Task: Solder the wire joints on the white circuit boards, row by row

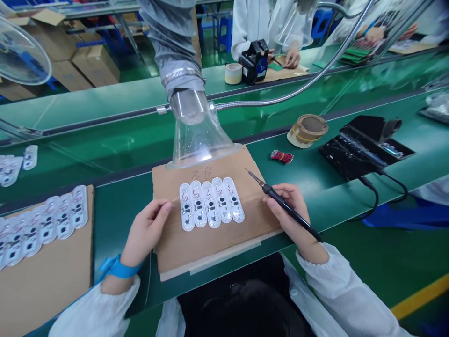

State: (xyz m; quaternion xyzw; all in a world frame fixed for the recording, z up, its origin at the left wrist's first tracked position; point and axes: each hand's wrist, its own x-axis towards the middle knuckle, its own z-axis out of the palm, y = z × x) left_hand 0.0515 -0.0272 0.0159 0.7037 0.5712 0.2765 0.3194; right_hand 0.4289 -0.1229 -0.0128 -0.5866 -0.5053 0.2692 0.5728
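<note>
Five white boards (212, 206) lie side by side on the cardboard sheet (210, 248), near the clear fume hood (199, 140), and each one shows thin reddish wires on its upper part. The right hand (289, 206) has its fingers closed around the soldering iron (285, 204), whose tip is apart from the boards. The left hand (149, 227) is just beside the row, thumb and forefinger near each other; a thin strand seems to be at the fingertips, but I cannot tell if it is gripped. In my judgement, all five already have their wires, while the joints are too small to tell which are finished. More similar boards (47, 227) lie at the left, a finished or a waiting group, I cannot tell. One wire bundle (281, 156) remains available beyond the right hand.
</note>
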